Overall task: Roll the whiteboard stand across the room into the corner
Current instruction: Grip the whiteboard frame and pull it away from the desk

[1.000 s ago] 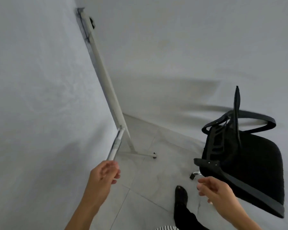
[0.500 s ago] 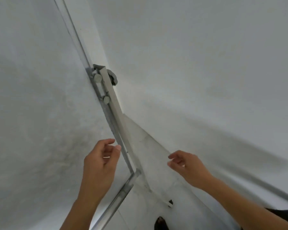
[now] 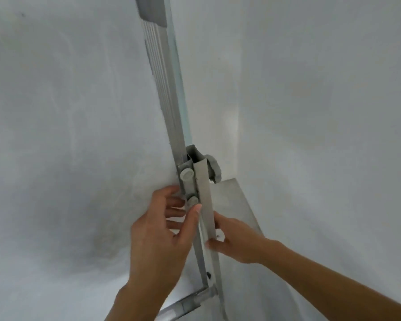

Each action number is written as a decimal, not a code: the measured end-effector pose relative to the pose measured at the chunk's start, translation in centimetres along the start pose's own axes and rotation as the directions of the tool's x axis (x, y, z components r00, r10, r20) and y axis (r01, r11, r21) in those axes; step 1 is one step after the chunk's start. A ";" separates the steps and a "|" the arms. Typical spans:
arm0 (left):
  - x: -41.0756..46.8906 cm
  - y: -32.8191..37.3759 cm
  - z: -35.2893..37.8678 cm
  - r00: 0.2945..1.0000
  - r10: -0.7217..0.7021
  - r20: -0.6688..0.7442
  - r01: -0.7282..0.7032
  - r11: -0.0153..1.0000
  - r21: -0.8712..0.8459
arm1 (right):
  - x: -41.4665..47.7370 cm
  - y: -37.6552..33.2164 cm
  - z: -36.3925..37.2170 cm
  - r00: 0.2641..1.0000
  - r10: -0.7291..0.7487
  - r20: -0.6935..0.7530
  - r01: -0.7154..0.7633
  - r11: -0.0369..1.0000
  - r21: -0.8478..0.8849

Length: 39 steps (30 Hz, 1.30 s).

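Observation:
The whiteboard stand's grey metal side post [image 3: 205,200] rises through the middle of the head view, with the board's ribbed aluminium edge [image 3: 164,89] above it and the white board face [image 3: 67,147] filling the left. My left hand [image 3: 162,237] curls around the post's left side, thumb just below two round knobs [image 3: 187,176]. My right hand [image 3: 234,239] grips the post from the right, slightly lower. A grey clamp knob [image 3: 214,169] sticks out behind the post.
A white wall [image 3: 322,112] stands close on the right and meets another at a corner behind the post. A wedge of grey floor [image 3: 234,205] shows between them. A horizontal bar [image 3: 185,304] joins the post near the bottom edge.
Both hands moved in from open air and closed around the post. The view rose and came nearer to the stand; the black chair seen earlier has left the frame.

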<state>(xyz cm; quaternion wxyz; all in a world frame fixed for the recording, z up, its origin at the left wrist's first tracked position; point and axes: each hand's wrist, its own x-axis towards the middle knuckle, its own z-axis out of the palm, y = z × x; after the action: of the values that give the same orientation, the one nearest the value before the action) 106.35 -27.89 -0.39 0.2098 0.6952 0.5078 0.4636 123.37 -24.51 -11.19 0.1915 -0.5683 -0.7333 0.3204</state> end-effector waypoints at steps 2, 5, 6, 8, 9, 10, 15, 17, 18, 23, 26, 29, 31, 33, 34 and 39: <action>-0.1 0.5 0.9 0.998 -0.017 -0.058 0.021 0.997 0.072 | 0.7 0.8 -0.4 0.991 -0.103 0.086 0.106 0.994 -0.025; -0.4 1.3 2.5 0.979 -0.090 -0.182 0.117 0.983 0.143 | 2.1 1.7 -1.1 0.957 -0.211 0.200 0.224 0.974 -0.044; -0.5 1.5 2.9 0.963 -0.119 -0.240 0.157 0.977 0.143 | 2.6 2.0 -1.2 0.942 -0.254 0.222 0.270 0.962 -0.047; -0.5 2.0 3.4 0.928 -0.164 -0.334 0.226 0.961 0.156 | 3.6 2.3 -1.1 0.911 -0.331 0.247 0.354 0.934 -0.055; -0.6 2.3 3.4 0.912 -0.179 -0.369 0.256 0.951 0.171 | 4.0 2.3 -1.0 0.895 -0.365 0.255 0.392 0.918 -0.063; -0.6 2.5 3.3 0.897 -0.189 -0.399 0.284 0.939 0.194 | 4.3 2.2 -0.7 0.880 -0.398 0.258 0.428 0.901 -0.069; -1.7 2.7 1.2 0.829 -0.202 -0.521 0.407 0.857 0.316 | 5.0 -0.2 1.7 0.818 -0.518 0.250 0.541 0.840 -0.032; -2.3 2.4 -0.1 0.786 -0.231 -0.574 0.454 0.845 0.282 | 5.4 -1.5 3.4 0.785 -0.567 0.250 0.582 0.813 0.016; -2.6 2.1 -0.8 0.761 -0.245 -0.601 0.474 0.843 0.257 | 5.8 -2.3 4.2 0.767 -0.591 0.248 0.604 0.797 0.031; -4.1 -0.6 -5.1 0.654 -0.285 -0.701 0.534 0.830 0.160 | 7.9 -6.8 8.8 0.683 -0.659 0.313 0.670 0.737 0.090; -4.6 -2.2 -8.0 0.630 -0.303 -0.715 0.559 0.816 0.146 | 9.1 -9.7 11.5 0.654 -0.671 0.349 0.677 0.725 0.124; -5.1 -3.8 -11.0 0.611 -0.313 -0.727 0.580 0.802 0.141 | 10.6 -12.7 14.0 0.609 -0.688 0.396 0.696 0.702 0.149; -5.4 -5.0 -13.1 0.595 -0.316 -0.739 0.594 0.793 0.139 | 11.5 -14.7 15.8 0.586 -0.695 0.417 0.707 0.690 0.156; -5.8 -6.0 -15.3 0.565 -0.337 -0.753 0.622 0.774 0.121 | 12.2 -16.8 17.7 0.568 -0.698 0.435 0.712 0.682 0.164; -6.0 -6.5 -16.4 0.550 -0.345 -0.761 0.637 0.762 0.115 | 12.6 -17.8 18.7 0.557 -0.702 0.445 0.718 0.676 0.168; -6.7 -9.5 -21.9 0.487 -0.353 -0.799 0.693 0.712 0.108 | 15.2 -23.2 23.7 0.461 -0.733 0.499 0.763 0.615 0.199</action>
<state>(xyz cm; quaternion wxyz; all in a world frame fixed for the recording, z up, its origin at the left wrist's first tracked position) 82.33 -34.12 0.07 -0.0306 0.2822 0.8245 0.4896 87.29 -19.43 -13.58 0.0845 -0.0803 -0.9372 0.3287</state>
